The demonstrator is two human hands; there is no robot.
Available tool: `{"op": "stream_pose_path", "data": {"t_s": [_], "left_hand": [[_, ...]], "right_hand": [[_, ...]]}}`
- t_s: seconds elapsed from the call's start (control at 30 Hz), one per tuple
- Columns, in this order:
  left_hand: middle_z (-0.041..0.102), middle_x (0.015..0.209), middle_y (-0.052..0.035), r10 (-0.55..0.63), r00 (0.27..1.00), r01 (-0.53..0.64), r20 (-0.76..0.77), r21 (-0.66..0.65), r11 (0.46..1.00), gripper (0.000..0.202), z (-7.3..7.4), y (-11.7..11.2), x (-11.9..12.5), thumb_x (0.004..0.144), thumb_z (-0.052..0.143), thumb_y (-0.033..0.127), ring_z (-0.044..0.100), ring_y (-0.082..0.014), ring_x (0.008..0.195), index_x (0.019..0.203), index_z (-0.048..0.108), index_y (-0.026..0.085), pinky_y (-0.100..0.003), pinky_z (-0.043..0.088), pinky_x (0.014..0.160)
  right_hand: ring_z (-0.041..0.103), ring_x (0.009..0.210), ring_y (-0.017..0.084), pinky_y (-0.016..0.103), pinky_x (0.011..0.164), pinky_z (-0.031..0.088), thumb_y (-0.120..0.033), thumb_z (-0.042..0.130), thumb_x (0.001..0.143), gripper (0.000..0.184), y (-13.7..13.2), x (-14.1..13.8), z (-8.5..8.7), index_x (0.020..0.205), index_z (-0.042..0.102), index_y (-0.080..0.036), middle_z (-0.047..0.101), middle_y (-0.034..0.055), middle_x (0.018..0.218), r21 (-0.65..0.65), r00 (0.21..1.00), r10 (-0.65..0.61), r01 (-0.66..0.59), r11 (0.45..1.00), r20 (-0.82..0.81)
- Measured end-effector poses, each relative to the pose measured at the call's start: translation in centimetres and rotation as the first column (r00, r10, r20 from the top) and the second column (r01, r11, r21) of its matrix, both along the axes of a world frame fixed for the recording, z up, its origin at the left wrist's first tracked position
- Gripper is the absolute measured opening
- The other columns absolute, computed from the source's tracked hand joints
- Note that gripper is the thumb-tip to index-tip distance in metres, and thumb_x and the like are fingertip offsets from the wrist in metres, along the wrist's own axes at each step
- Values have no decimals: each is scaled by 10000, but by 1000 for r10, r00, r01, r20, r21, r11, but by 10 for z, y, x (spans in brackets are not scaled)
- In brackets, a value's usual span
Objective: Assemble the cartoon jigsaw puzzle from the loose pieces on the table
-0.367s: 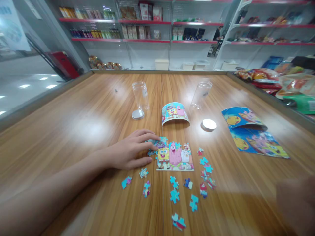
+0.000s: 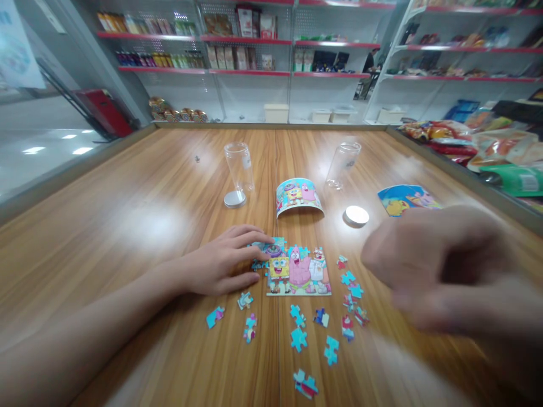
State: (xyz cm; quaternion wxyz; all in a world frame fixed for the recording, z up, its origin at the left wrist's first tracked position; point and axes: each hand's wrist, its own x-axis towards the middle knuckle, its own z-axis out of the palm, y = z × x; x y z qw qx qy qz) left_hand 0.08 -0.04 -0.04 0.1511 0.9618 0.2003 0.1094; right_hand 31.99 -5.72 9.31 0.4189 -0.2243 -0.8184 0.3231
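Observation:
My left hand (image 2: pixel 224 260) lies flat with its fingers spread, fingertips resting on the upper left part of a partly joined jigsaw puzzle (image 2: pixel 299 271) with cartoon figures. Blurred by motion, my right hand (image 2: pixel 436 265) hovers to the right of the puzzle, fingers curled in; whatever they may hold is hidden. Loose puzzle pieces lie around: a blue one (image 2: pixel 299 340) below the puzzle, a blue and pink one (image 2: pixel 215 317) near my left wrist, and several to the right, among them a red and white one (image 2: pixel 348 328).
Behind the puzzle stands a curved picture card (image 2: pixel 299 196). Two clear jars (image 2: pixel 240 167) stand further back, with a silver lid (image 2: pixel 235 199) and a white lid (image 2: pixel 356 216) nearby. My right hand partly covers a blue picture sheet (image 2: pixel 401 199). Snack packs (image 2: pixel 449 138) lie at right.
My right hand has come in from the lower right edge, moving up and left, and now covers much of the blue picture sheet. My left hand stays on the puzzle.

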Motion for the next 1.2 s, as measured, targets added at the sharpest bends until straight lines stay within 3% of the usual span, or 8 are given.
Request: {"op": "stream_pose_path", "data": {"t_s": [0.03,0.13,0.2,0.3,0.7,0.87,1.03,1.2], "left_hand": [[519,1399,-124,1,1000,-1,2,2,1000,340,0,0,0,895,621,293,455,-282,1301,1220,591,202,-473,408,1103],[525,1395,-126,3,1000,-3,10,6,1000,339,0,0,0,893,627,297,464,-285,1293,1217,594,205,-474,415,1094],[532,1391,-126,5,1000,-6,21,6,1000,329,0,0,1,891,631,300,473,-287,1287,1206,601,207,-478,419,1091],[545,1380,-125,12,999,-12,34,1,1000,318,0,0,1,890,637,305,484,-289,1279,1193,612,211,-480,425,1087],[513,1397,-138,3,995,1,99,-47,999,372,1,1,-2,881,645,281,480,-292,1289,1245,598,220,-500,420,1100],[335,1547,-107,-67,991,82,116,-131,988,391,13,-2,-5,778,757,366,277,-364,1443,1139,676,241,-604,266,1186],[179,1632,-31,-123,992,127,36,-148,981,264,17,-5,-3,747,793,386,89,-396,1511,979,746,267,-669,95,1209],[240,1613,-38,-51,998,56,41,-142,988,161,15,-3,-5,779,777,330,94,-381,1515,917,751,251,-678,147,1198]], "right_hand": [[407,397,60,215,377,313,-365,655,934,323,6,-4,-12,671,558,-204,478,-55,481,-55,999,-14,16,998,30],[421,428,56,223,434,296,-242,685,880,197,35,-9,-60,705,634,-166,502,-49,496,253,960,-152,90,963,235],[462,473,75,246,486,300,-233,629,896,207,53,-5,-90,704,638,-155,541,-24,527,384,904,-166,2,924,395],[503,498,86,252,516,302,-245,590,909,231,66,3,-112,704,647,-155,585,-5,557,375,841,-182,-27,927,509],[488,481,71,229,502,320,-238,629,882,211,64,3,-114,691,648,-152,557,-29,534,361,886,-226,72,930,406],[408,439,48,216,477,312,-269,650,873,272,65,7,-116,631,596,-158,471,-57,492,350,888,-379,279,894,261],[421,441,51,219,471,318,-268,651,869,226,64,8,-115,669,631,-164,504,-52,503,333,896,-358,263,905,264],[416,442,54,226,467,306,-258,658,860,228,63,6,-114,655,625,-161,505,-49,501,369,900,-339,227,901,274]]}}
